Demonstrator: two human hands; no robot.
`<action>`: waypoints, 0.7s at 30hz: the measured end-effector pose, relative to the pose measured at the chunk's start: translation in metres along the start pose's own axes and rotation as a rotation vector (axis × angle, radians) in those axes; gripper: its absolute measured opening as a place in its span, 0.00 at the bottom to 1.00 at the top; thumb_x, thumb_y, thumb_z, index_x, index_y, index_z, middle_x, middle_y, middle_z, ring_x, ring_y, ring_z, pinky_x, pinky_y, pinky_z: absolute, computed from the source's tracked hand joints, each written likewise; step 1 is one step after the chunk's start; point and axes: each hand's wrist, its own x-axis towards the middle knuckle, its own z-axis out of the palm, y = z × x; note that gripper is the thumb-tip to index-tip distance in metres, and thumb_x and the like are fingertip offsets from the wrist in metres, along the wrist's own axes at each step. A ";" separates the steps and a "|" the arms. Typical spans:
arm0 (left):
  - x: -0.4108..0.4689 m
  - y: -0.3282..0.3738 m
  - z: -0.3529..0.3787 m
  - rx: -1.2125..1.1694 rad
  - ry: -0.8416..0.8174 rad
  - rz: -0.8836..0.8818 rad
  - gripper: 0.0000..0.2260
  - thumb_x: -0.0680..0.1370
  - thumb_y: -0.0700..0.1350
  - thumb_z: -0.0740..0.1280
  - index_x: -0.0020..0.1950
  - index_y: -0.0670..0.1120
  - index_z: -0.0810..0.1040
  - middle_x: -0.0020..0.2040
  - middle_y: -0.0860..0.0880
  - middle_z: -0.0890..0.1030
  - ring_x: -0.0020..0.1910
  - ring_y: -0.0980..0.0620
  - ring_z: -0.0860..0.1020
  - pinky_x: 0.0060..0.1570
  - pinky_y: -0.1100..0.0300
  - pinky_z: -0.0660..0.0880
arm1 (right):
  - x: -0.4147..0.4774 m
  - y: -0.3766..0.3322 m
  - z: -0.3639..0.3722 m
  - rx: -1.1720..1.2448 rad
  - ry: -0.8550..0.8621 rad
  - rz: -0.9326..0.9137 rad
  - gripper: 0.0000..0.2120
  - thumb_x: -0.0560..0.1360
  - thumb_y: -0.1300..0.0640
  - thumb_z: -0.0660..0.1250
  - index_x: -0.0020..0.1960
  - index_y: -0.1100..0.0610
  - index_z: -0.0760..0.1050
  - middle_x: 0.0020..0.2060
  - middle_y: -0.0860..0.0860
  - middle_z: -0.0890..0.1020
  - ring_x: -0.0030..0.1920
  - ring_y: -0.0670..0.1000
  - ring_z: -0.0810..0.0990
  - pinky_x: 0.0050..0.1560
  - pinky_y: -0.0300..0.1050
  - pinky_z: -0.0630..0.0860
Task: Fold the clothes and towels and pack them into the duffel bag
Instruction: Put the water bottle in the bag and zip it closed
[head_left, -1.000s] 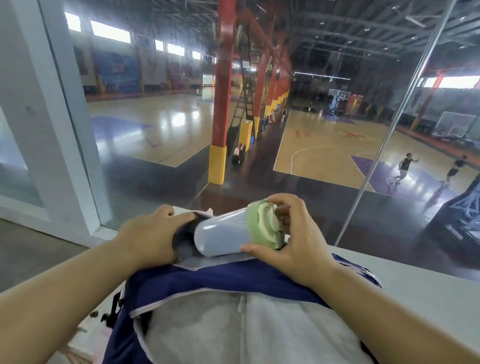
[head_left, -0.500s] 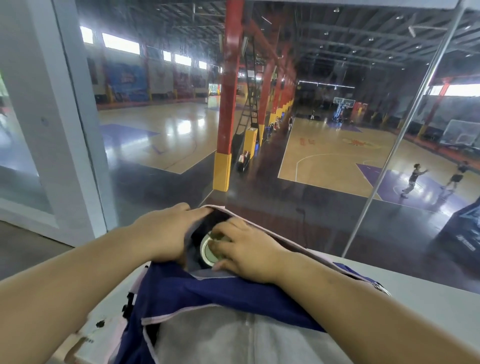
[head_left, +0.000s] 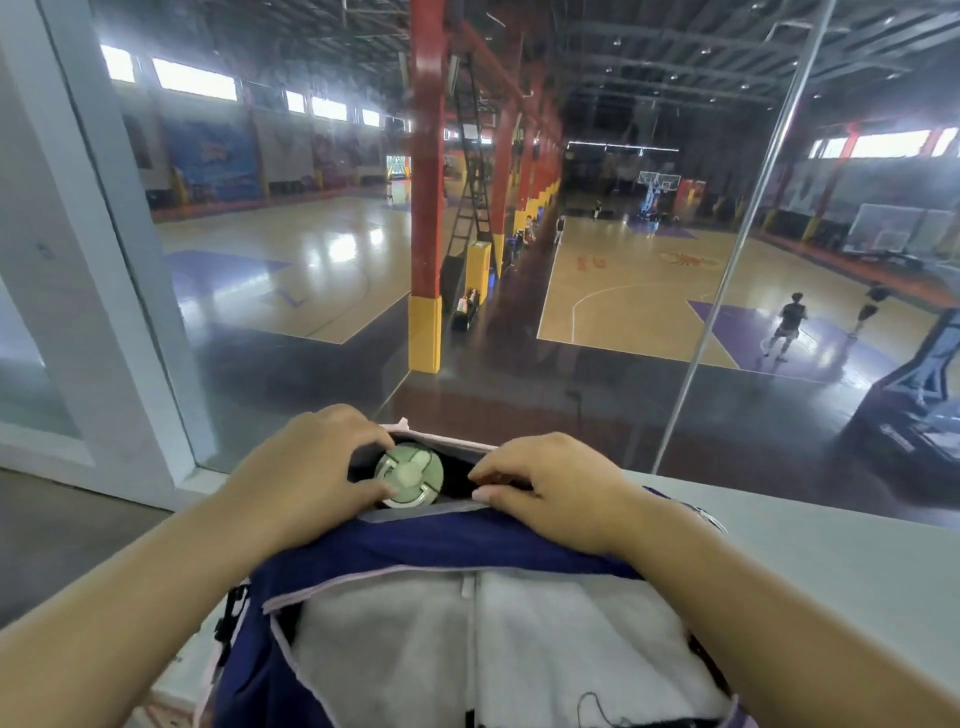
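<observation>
A navy duffel bag with pale trim stands on the white ledge right in front of me. White folded towels fill its open main compartment. At the bag's far end a pocket is held open, and a bottle with a green lid stands upright inside it, only the lid showing. My left hand grips the pocket's left edge, thumb beside the lid. My right hand pinches the pocket's right edge, fingers curled on the fabric.
The white ledge runs right along a large glass window. A white window frame stands to the left. Far below, beyond the glass, lie basketball courts with people playing.
The bottle went from lying across the pocket mouth in my right hand to standing inside the pocket. My right hand let go of its lid and moved to the pocket's right edge.
</observation>
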 end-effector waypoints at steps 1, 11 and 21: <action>-0.006 0.010 0.000 -0.036 0.033 0.017 0.13 0.69 0.58 0.72 0.52 0.59 0.78 0.51 0.60 0.76 0.51 0.56 0.75 0.52 0.57 0.72 | -0.011 0.002 -0.003 0.006 0.031 0.037 0.12 0.79 0.48 0.60 0.59 0.47 0.77 0.55 0.43 0.81 0.54 0.44 0.76 0.58 0.45 0.74; -0.045 0.099 0.053 -0.078 0.057 0.203 0.21 0.67 0.63 0.63 0.57 0.58 0.76 0.52 0.61 0.78 0.52 0.58 0.76 0.53 0.58 0.73 | -0.126 0.040 0.019 0.048 0.369 0.324 0.16 0.72 0.40 0.63 0.52 0.48 0.80 0.47 0.39 0.81 0.49 0.42 0.76 0.53 0.39 0.72; -0.030 0.159 0.092 0.053 0.037 0.400 0.16 0.69 0.49 0.71 0.56 0.52 0.78 0.51 0.54 0.81 0.48 0.48 0.79 0.47 0.48 0.77 | -0.190 0.063 0.041 0.182 0.343 0.646 0.24 0.68 0.39 0.71 0.58 0.51 0.75 0.51 0.45 0.77 0.49 0.48 0.78 0.51 0.43 0.75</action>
